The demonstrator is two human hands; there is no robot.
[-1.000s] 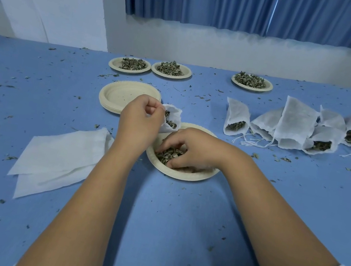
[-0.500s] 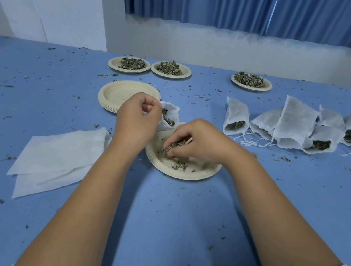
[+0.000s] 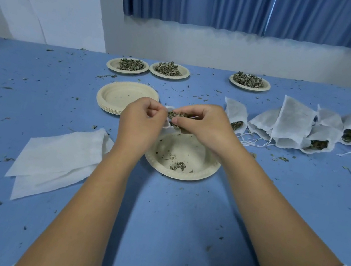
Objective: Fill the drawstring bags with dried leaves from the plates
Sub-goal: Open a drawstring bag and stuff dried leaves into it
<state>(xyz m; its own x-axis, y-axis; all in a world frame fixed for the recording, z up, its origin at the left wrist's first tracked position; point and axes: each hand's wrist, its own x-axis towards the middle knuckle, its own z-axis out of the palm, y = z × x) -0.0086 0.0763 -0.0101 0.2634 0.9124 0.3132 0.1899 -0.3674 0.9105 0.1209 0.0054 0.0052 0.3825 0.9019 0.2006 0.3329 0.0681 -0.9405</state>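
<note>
**A:** Where is the bag being filled?

**B:** The drawstring bag (image 3: 166, 124) is held up off the desk (image 3: 167, 213). The curled fingers (image 3: 153, 112) of the left hand (image 3: 141, 122) pinch it at the mouth, and only slivers of white cloth show past them.

**A:** And the other hand?

**B:** The right hand (image 3: 206, 126) meets it from the opposite side. Its fingers (image 3: 184, 123) are pinched on a clump of dried leaves (image 3: 176, 115) right at the bag's opening.

**A:** What lies under the fingers?

**B:** A paper plate (image 3: 197, 160) sits just below them, with only a few leaf scraps (image 3: 178, 165) on it.

**A:** Further out?

**B:** Just beyond the left fingers is a stack of empty plates (image 3: 124, 95). Nearer than them and to the left lie flat empty bags (image 3: 59, 159). To the right of the right fingers is a heap of filled bags (image 3: 293, 123) with strings trailing. Well beyond both hands are the left heaped plate (image 3: 126, 71) and the middle heaped plate (image 3: 168, 76), which touch each other. The right heaped plate (image 3: 248, 89) stands apart from them. Leaf crumbs dot the desk all round.
</note>
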